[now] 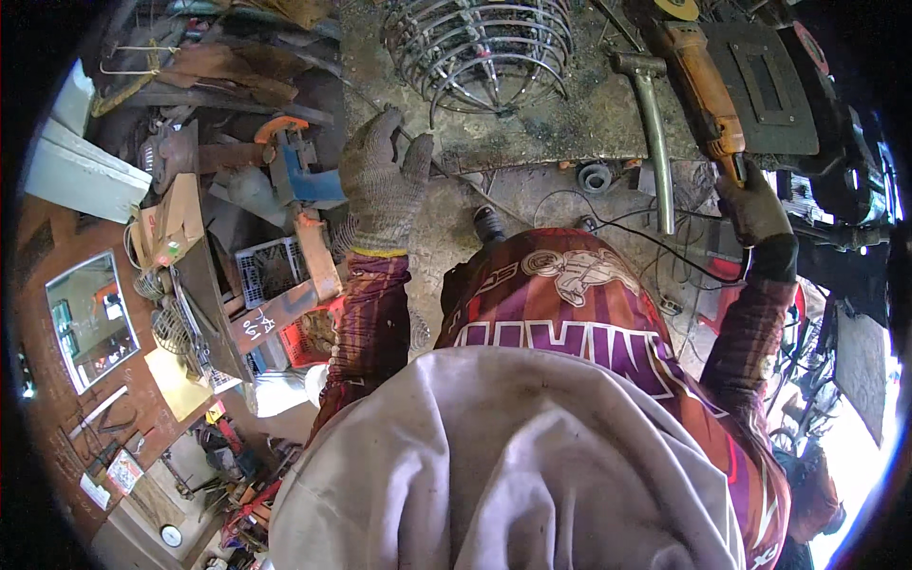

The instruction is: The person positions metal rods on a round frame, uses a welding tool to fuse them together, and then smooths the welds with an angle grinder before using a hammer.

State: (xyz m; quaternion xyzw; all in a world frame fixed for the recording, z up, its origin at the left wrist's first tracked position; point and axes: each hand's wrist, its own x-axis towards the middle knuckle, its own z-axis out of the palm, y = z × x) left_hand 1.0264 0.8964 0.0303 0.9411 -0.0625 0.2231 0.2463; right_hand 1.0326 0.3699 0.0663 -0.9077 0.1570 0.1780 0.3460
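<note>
I have my left forearm (370, 313) stretched forward, its gloved left hand (385, 180) palm hidden, thumb standing apart from the fingers. Out to my right, the right forearm (750, 337) reaches forward too, with the gloved right hand (753, 204) curled closed. My hands are well apart.

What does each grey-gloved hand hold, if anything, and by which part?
The right hand holds the long orange power tool by its rear end. Whether the left hand grips the thin dark rod is unclear.
</note>
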